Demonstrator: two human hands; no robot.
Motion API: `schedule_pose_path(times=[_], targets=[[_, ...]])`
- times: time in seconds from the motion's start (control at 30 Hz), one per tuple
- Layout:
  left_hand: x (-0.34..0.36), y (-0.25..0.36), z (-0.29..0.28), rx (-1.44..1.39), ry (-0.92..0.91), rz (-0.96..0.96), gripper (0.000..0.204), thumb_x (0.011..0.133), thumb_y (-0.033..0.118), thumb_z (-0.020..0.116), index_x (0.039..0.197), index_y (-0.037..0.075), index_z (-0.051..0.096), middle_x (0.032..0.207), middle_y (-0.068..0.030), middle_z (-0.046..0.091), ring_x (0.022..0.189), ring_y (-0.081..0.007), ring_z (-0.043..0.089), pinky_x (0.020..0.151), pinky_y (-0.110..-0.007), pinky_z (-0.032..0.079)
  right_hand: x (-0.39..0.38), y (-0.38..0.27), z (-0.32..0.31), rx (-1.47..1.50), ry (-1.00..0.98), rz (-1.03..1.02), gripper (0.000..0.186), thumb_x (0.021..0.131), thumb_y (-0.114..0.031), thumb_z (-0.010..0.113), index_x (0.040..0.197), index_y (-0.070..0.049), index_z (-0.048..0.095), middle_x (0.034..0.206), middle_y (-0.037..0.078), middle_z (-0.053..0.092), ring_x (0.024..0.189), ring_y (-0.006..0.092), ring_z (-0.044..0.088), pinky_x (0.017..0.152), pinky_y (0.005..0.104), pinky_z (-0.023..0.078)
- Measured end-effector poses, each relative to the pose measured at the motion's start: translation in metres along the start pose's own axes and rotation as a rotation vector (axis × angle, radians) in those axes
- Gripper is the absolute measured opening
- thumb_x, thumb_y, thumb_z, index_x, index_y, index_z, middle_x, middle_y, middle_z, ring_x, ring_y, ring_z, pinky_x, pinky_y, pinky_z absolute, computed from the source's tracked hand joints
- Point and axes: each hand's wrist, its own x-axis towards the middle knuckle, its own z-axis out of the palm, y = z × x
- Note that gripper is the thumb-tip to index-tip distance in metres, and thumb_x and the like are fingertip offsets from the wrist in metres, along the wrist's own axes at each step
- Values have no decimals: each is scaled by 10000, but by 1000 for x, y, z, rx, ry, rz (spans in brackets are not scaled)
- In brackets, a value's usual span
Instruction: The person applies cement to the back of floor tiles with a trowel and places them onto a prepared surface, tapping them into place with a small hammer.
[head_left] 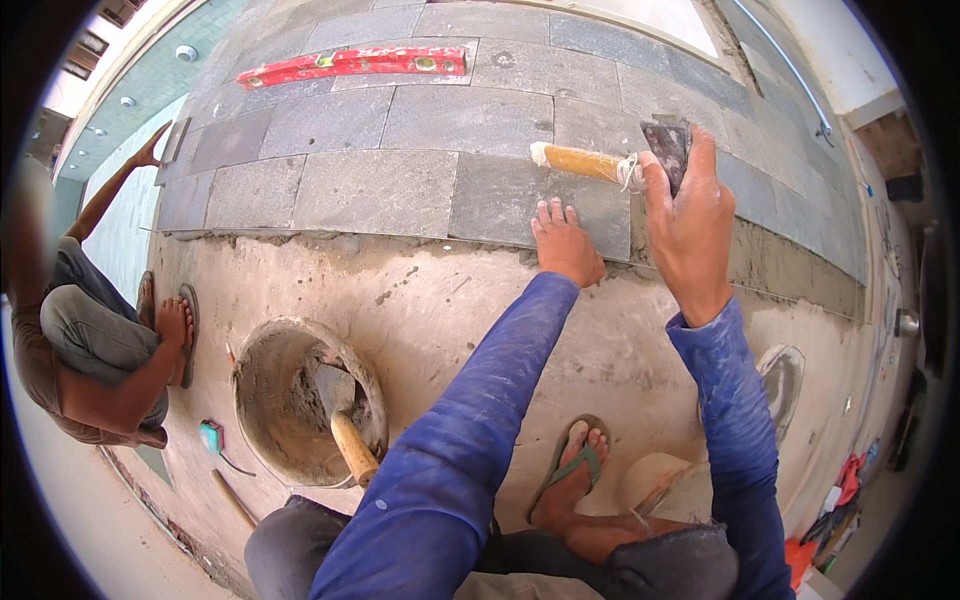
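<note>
My left hand lies flat with its fingers spread on a grey stone tile at the near edge of the laid paving. Just right of it, my right hand is closed on the dark, flat head of a wooden-handled tool. Its handle points left over the tiles, with a whitish end and pale string tied near the head. Whether it is a hammer or a trowel I cannot tell. Wet mortar shows to the right of the tile, and a taut string line runs along the paving's near edge.
A red spirit level rests on the far tiles. Nearer me, a mortar bucket holds a wooden-handled trowel; another bucket stands right, behind my arm. A co-worker squats at the left, one hand on a tile piece.
</note>
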Motion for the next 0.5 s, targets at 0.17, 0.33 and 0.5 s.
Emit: schedule_pose_path(times=[0.17,0.33,0.5], targets=[[-4,2,-8,-32,-36,3,875,848,364,603,1542,-38,252,1628,-227,177,1515,-420,109,1220,-508,133,-4,-9,20,-101,-60,-102,407,943,-124,640,1270,73,499,867,247,667,765,347,706,661,398,522],[-1,1,-4,-84,-20,4,874,842,359,602,1541,-37,257,1628,-225,179,1517,-410,114,1221,-507,132,-5,-16,20,-58,-67,-86,408,938,-132,648,1269,61,506,863,253,666,747,374,695,649,403,515],[1,0,2,-89,9,-10,876,827,359,617,1535,-33,281,1624,-223,192,1517,-405,120,1220,-511,140,-8,-19,23,15,-8,-119,399,935,-140,653,1255,59,522,840,258,661,728,391,683,634,410,507]])
